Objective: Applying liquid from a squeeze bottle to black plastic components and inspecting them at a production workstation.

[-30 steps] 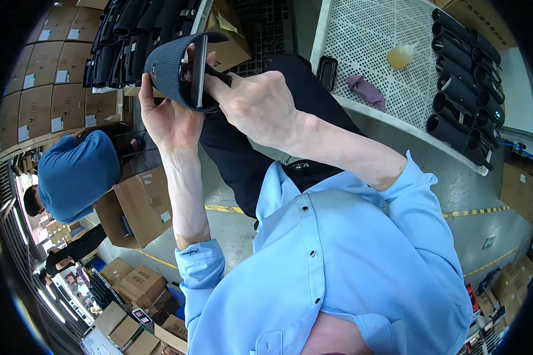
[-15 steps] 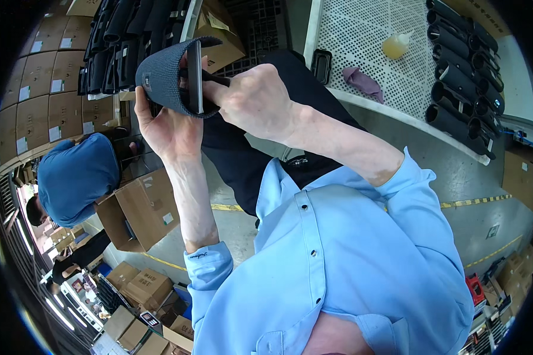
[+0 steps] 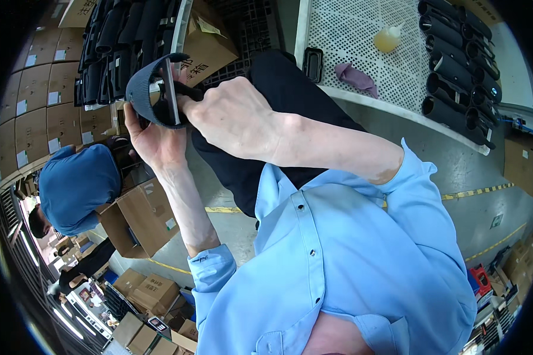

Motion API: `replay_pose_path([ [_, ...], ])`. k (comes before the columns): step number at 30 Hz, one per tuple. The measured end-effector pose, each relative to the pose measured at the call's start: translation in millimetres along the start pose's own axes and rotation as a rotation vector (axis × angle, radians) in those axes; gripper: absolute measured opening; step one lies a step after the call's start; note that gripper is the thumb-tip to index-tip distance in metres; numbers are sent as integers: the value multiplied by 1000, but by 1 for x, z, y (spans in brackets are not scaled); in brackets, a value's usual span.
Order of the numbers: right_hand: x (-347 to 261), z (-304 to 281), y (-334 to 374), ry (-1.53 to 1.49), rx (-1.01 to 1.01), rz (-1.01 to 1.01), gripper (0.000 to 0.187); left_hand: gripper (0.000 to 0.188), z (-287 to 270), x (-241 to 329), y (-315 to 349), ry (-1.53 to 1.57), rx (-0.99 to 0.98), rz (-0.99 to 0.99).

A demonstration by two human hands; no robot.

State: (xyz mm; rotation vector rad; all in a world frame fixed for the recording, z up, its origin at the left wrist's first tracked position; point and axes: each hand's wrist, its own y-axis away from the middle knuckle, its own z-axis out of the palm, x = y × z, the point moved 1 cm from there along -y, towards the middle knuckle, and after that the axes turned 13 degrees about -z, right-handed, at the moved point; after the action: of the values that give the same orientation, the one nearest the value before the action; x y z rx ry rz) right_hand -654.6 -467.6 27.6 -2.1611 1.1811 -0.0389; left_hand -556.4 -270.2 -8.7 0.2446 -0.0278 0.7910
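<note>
A dark, mesh-covered curved shell (image 3: 141,89), perhaps a speaker housing, is held up at the upper left with its open side toward the right. My left hand (image 3: 159,142) grips it from below, thumb along its outer side and fingers behind it. A flat grey strip (image 3: 170,94) runs along the open edge. My right hand (image 3: 234,115) is closed at that edge, with its fingertips against a black piece (image 3: 188,91) partly inside the shell. What exactly the right fingers pinch is hidden by the hand.
Rows of similar black shells fill a rack (image 3: 182,23) at the far left and line the right side of a perforated white table (image 3: 361,50). On that table lie a yellow-liquid bottle (image 3: 387,39), a purple cloth (image 3: 356,79) and a black tray (image 3: 313,65). A co-worker (image 3: 80,186) bends beside an open carton (image 3: 142,216).
Both hands have shifted left and slightly down with the shell. It has turned a little, so more of its open inside shows. My right hand stays at its edge.
</note>
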Motion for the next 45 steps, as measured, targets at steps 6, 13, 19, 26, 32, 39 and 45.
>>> replay_pose_path([
  [6,0,7,0,-71,120,9,26,76,26,-17,1,60,-186,-120],
  [13,-1,22,3,-25,356,-5,29,79,7,-3,1,45,-156,-15],
  [19,5,21,4,97,444,-3,28,72,27,-30,-5,108,-191,-150],
  [26,7,26,4,97,427,-81,22,63,23,-23,1,30,-143,-46],
  [32,2,17,1,136,219,-53,18,64,3,-5,4,31,-85,1],
  [39,-1,10,3,81,-23,19,16,69,21,-22,6,47,-81,-119],
  [45,-3,12,13,-269,173,-13,26,71,22,-3,3,-3,-64,-54],
])
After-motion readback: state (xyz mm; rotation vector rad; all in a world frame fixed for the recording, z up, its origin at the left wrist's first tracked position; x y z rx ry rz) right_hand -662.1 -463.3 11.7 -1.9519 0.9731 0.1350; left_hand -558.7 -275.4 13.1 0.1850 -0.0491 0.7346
